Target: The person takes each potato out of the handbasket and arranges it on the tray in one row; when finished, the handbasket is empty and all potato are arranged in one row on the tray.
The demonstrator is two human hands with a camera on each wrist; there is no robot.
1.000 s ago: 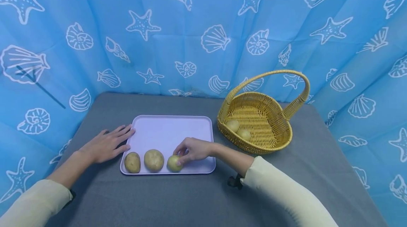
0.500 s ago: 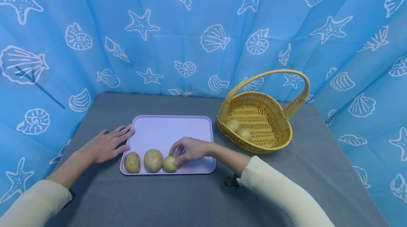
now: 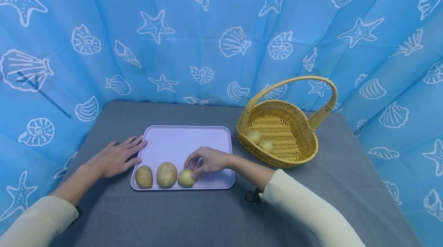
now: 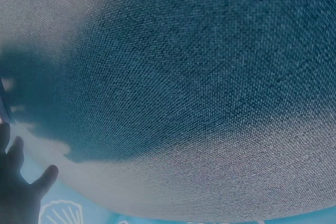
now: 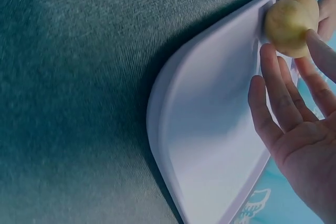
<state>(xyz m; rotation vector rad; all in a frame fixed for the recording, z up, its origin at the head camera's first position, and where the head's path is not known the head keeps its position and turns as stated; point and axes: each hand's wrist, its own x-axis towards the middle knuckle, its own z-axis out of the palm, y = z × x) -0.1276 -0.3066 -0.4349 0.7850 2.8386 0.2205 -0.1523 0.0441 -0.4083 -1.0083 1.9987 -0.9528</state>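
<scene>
My right hand [image 3: 207, 161] has fingertips loosely curled on the small potato [image 3: 185, 178], at 6 o'clock on the tray [image 3: 187, 139]; best let go gently so it doesn't roll. Left hand [image 3: 115, 157] flat at the tray's 9 o'clock edge. Tray: three potatoes in a row. Basket [image 3: 277, 154]: two.

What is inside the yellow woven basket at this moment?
Two small potatoes lie inside the basket, close together near its front left. The near wall hides the lowest part of the floor, so anything there cannot be seen.
</scene>
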